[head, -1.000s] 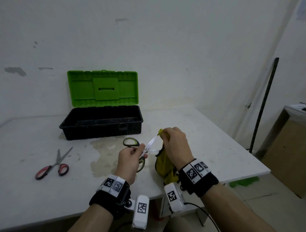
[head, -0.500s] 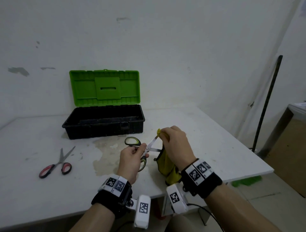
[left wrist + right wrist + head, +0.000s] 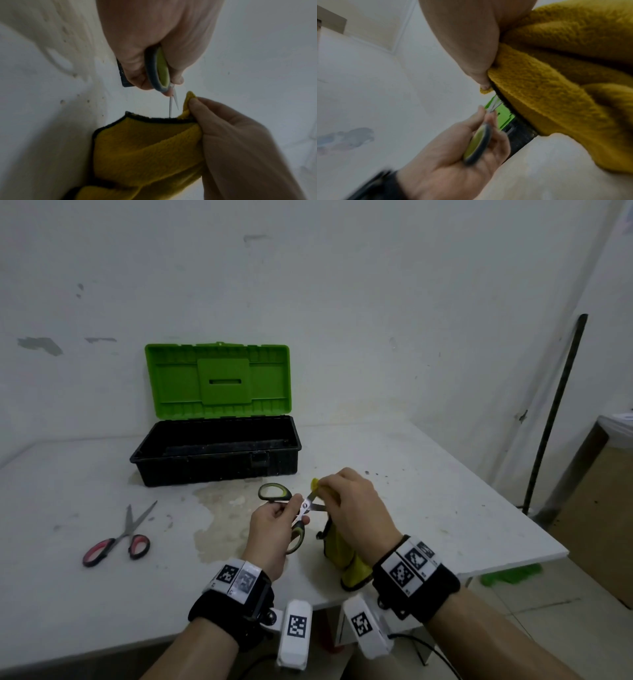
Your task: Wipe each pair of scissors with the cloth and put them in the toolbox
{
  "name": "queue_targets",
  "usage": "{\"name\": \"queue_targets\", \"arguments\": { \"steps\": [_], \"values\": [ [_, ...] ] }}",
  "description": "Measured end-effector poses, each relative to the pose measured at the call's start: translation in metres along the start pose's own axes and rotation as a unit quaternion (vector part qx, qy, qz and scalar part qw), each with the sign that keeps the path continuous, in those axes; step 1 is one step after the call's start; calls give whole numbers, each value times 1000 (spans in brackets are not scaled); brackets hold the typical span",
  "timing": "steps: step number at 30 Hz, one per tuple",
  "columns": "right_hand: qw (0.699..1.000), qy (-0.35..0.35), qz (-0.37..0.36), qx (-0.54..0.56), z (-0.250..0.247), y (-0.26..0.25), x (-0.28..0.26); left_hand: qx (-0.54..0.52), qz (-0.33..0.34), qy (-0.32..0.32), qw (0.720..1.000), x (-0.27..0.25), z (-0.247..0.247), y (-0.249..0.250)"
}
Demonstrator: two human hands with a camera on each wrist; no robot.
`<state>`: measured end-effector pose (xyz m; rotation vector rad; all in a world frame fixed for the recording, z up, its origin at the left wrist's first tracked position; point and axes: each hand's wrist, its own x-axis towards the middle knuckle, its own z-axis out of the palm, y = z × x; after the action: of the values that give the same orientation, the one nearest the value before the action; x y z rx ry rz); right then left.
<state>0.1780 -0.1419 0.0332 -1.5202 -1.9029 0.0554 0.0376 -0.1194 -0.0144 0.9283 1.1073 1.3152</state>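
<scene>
White wall and a stained white bench [image 3: 428, 481] frame what we are doing. Our left hand [image 3: 270, 529] has its grip clenched round the lower loop of the green-and-grey handled steel scissors [image 3: 297, 513], held above the bench near its front edge. Our right hand [image 3: 352, 508] is grasping the yellow fleecy cloth [image 3: 346, 556], pinching a fold of it over the upper blade.

Compared with a second ago, far less bare blade shows between the hands: the cloth pinch has slid from near the tip back toward the pivot. We judge this pair is mid-wipe, one blade nearly covered, the other blade still bare.

The scissors are spread open, handles toward nine o'clock, the wiped blade running toward about one o'clock, the free blade toward three.

Further out, the black plastic toolbox [image 3: 219, 463] with its green lid raised waits at eleven o'clock. The red-handled scissors [image 3: 118, 537] lie closed on the bench at nine o'clock, tips aimed toward one o'clock, not yet handled.
</scene>
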Motion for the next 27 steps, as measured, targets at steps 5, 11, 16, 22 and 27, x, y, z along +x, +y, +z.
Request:
{"name": "queue_targets", "arguments": {
  "steps": [5,11,16,22,27],
  "values": [
    [998,-45,-26,-25,12,-7,-10,-11,-3,-16,1000,-2,2,1],
    [999,-28,6,-40,9,2,7,48,43,0,998,-3,0,-2],
    [999,11,47,-18,-4,5,16,59,48,-2,997,-3,0,-2],
    [996,-66,14,-66,4,-12,0,133,91,-26,987,-4,-1,-2],
    [994,-10,87,-68,-5,9,13,166,110,-25,980,-4,-6,-3]
  ]
}}
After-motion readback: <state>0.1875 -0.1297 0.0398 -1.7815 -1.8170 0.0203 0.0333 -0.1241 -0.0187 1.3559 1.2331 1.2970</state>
